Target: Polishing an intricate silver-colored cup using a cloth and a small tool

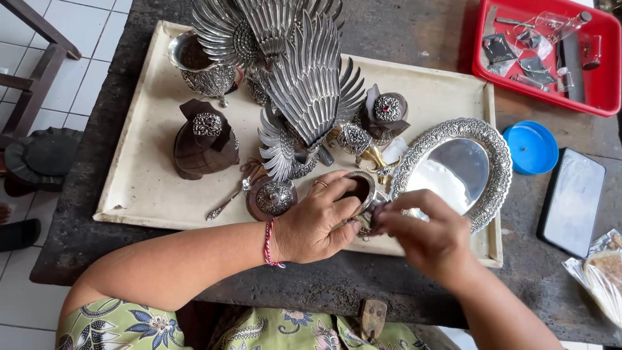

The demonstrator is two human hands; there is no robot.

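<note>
Fingers of the left hand [317, 223] wrap the small silver cup [360, 192], steadying it above the tray [142, 188]. The right hand [424, 236] pinches its lower edge, seemingly to work it.

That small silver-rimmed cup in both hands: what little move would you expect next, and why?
Probably a slight turn of the cup. The left hand grips its rim while the right hand works at its side, so only one part is within reach of those fingers.

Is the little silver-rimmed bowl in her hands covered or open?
Open. The bowl shows a dark hollow inside; a round silver-topped lid lies beside the left hand on the tray.
</note>
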